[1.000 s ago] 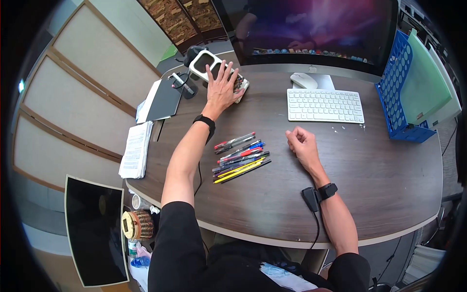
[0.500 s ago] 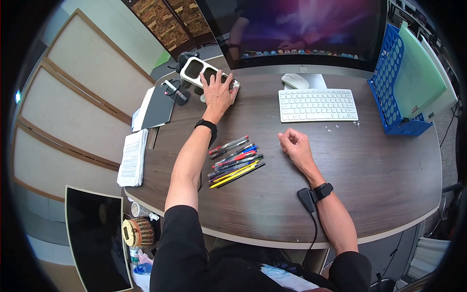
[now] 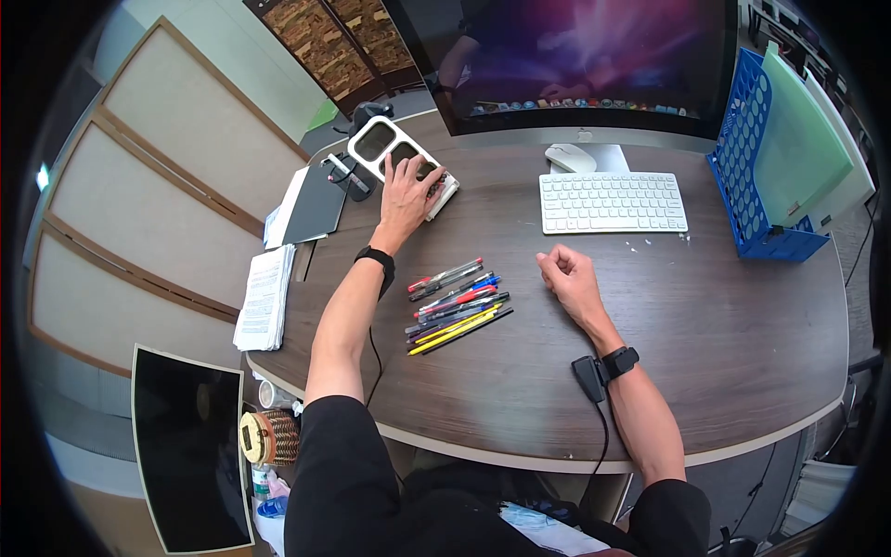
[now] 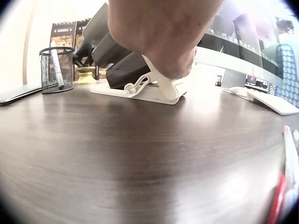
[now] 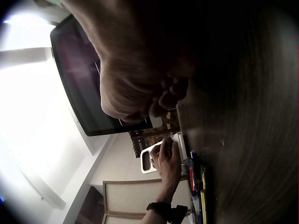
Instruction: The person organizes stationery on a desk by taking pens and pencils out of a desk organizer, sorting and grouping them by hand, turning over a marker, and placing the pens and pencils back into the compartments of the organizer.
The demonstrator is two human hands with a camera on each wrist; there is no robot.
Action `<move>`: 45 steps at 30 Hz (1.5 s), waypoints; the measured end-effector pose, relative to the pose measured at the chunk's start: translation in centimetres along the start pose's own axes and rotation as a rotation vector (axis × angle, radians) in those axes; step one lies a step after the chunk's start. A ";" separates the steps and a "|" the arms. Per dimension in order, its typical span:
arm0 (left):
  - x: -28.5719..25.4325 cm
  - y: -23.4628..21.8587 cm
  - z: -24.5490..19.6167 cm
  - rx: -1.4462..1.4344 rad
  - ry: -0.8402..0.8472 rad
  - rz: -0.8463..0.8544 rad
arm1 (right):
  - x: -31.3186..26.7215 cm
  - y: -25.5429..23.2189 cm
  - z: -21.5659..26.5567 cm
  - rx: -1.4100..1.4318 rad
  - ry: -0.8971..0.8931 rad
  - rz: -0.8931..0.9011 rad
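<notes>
My left hand point(image 3: 406, 200) grips the near end of a white desk organizer point(image 3: 374, 140) with dark compartments, fingers bent over its top and thumb at the right side. In the left wrist view, the organizer's white base point(image 4: 135, 95) lies low over the desk, its dark cups slanting up behind and a white looped cord hanging at the front. A row of pens and pencils point(image 3: 459, 311) lies between my hands. Loosely curled, my right hand point(image 3: 571, 283) rests on the desk right of the pens and holds nothing; the right wrist view shows its bent fingers point(image 5: 170, 98).
A mesh pen cup point(image 3: 357, 181), a dark folder point(image 3: 317, 206) and a paper stack point(image 3: 264, 297) stand left. Beyond my right hand are a keyboard point(image 3: 613, 204), mouse point(image 3: 571, 158) and monitor point(image 3: 575, 65). A blue file rack point(image 3: 770, 243) is far right.
The organizer has shifted and turned toward me under my left hand, whose fingers are more bent now than a second ago. My right hand and the pens keep their places.
</notes>
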State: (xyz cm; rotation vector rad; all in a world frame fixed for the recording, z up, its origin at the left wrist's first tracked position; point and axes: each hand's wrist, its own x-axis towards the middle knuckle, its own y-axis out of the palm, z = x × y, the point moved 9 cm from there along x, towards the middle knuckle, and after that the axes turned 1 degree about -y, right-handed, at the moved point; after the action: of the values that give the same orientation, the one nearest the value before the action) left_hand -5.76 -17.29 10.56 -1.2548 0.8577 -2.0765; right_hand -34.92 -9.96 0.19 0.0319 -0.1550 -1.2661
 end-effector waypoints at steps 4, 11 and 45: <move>-1.2 -0.6 0.3 0.013 -0.007 0.001 | 0.0 0.0 0.1 0.015 -0.001 -0.001; -1.8 -1.4 1.7 0.007 -0.054 0.056 | 0.0 0.0 0.3 -0.013 -0.012 -0.008; 0.4 -5.4 -5.9 -0.455 0.121 -0.068 | 0.0 0.1 0.4 -0.006 0.010 -0.006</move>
State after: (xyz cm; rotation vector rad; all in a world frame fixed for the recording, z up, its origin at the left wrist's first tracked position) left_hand -12.02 -12.75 12.76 -1.4083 1.4206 -2.0964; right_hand -34.84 -9.88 0.57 0.0332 -0.1427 -1.2724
